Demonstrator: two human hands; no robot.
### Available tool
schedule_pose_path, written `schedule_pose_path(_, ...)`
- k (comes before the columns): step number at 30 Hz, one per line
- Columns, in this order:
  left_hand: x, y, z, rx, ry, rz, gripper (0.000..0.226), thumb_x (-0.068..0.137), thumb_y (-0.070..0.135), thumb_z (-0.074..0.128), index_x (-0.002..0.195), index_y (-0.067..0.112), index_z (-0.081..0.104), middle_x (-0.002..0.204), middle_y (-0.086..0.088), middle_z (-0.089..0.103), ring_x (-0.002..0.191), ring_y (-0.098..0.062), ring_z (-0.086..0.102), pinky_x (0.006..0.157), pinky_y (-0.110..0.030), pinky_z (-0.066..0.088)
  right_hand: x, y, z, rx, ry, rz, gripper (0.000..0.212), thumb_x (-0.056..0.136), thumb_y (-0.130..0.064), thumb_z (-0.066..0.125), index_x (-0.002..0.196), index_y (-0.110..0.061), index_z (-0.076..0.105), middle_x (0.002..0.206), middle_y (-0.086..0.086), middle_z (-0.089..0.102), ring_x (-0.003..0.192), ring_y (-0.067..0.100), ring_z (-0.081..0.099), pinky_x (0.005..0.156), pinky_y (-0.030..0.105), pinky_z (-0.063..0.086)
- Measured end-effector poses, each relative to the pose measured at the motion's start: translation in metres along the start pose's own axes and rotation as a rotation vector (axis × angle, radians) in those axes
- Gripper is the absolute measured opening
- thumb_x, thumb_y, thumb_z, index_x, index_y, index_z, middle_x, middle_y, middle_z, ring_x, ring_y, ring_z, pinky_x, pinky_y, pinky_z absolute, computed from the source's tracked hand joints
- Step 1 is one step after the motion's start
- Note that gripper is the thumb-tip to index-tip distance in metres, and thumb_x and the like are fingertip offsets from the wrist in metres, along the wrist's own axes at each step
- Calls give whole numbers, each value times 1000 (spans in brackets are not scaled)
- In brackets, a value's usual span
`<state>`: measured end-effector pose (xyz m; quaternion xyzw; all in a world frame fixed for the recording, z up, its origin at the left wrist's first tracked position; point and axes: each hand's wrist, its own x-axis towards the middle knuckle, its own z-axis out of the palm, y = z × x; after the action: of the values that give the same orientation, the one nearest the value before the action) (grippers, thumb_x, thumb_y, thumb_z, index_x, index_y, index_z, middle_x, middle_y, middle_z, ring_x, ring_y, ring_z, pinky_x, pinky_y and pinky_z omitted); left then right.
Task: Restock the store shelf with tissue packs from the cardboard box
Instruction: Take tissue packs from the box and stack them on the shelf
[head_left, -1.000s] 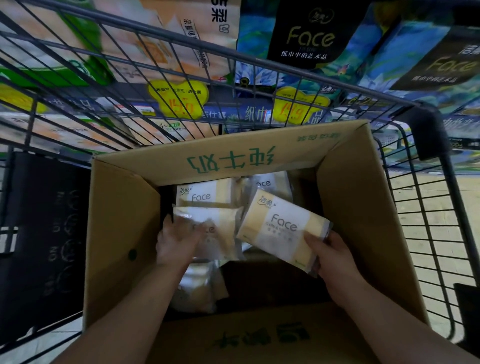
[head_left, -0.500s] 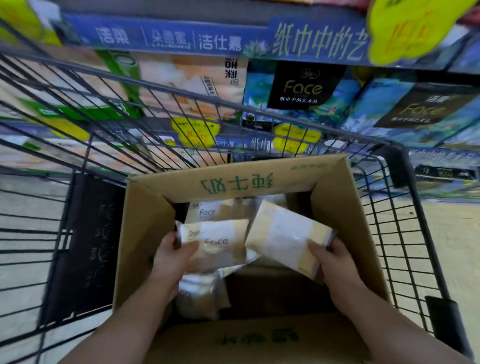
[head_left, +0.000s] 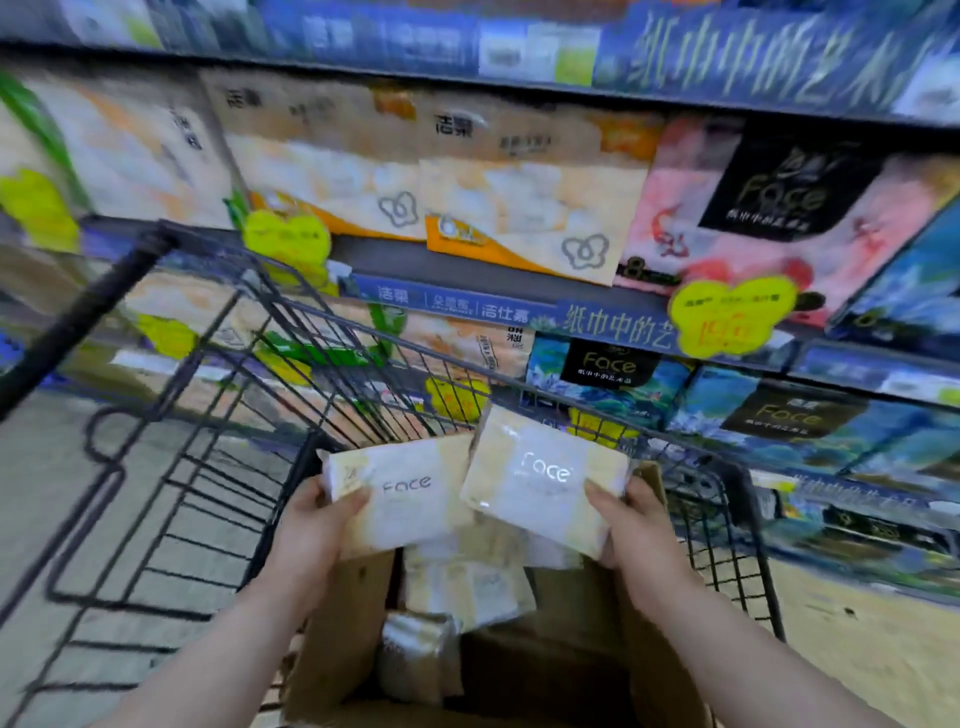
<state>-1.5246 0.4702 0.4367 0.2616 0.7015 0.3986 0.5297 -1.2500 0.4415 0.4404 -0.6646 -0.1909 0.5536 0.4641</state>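
- The left hand (head_left: 311, 525) reached forward over the cardboard box (head_left: 337, 618), thumb on top and fingers curled under a "Face" tissue pack (head_left: 400, 493).
- The right hand (head_left: 631, 525) gripped a second "Face" tissue pack (head_left: 540, 478) by its right end, thumb across the face.
- Both packs were held above the box, the right pack's edge overlapping the left one.
- More packs (head_left: 467, 582) lay inside the box, which sat in a wire shopping cart (head_left: 218, 467).
- Stocked store shelves (head_left: 467, 306) stood beyond.
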Motion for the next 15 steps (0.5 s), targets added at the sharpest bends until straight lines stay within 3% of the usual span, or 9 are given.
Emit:
schedule_pose_path(4,-30,31,-30,-63,33,50,24,89,5,60,113,6,55,105,-17,67,86,-30,65,69,-38,54,-20,-39,20,-63,-111,-65,9,92,-17,60,95,-25,56,99,2,66,87,22,65,71,39,53)
schedule_pose_path(9,-66,66,-81,-199,126,147,9,91,7,58,96,13,55,91,-10,67,75,-25,61,67,-33,46,-51,-83,62,-119,-261,-145,27,92,-24,60,119,-20,54,112,4,67,99,27,65,88,48,52)
schedule_pose_path(13,-90,94,-138,-274,200,234,16,91,6,57,107,5,54,96,-15,67,76,-28,63,60,-34,53,-90,-112,113,-152,-410,-229,25,94,-23,57,119,-21,53,112,1,66,98,25,65,78,41,54)
schedule_pose_path(15,-103,104,-170,-305,228,279,21,92,7,56,112,4,53,103,-17,68,82,-30,65,64,-37,54,-114,-120,142,-163,-468,-291,27,95,-20,56,121,-19,53,115,2,66,98,24,65,76,41,55)
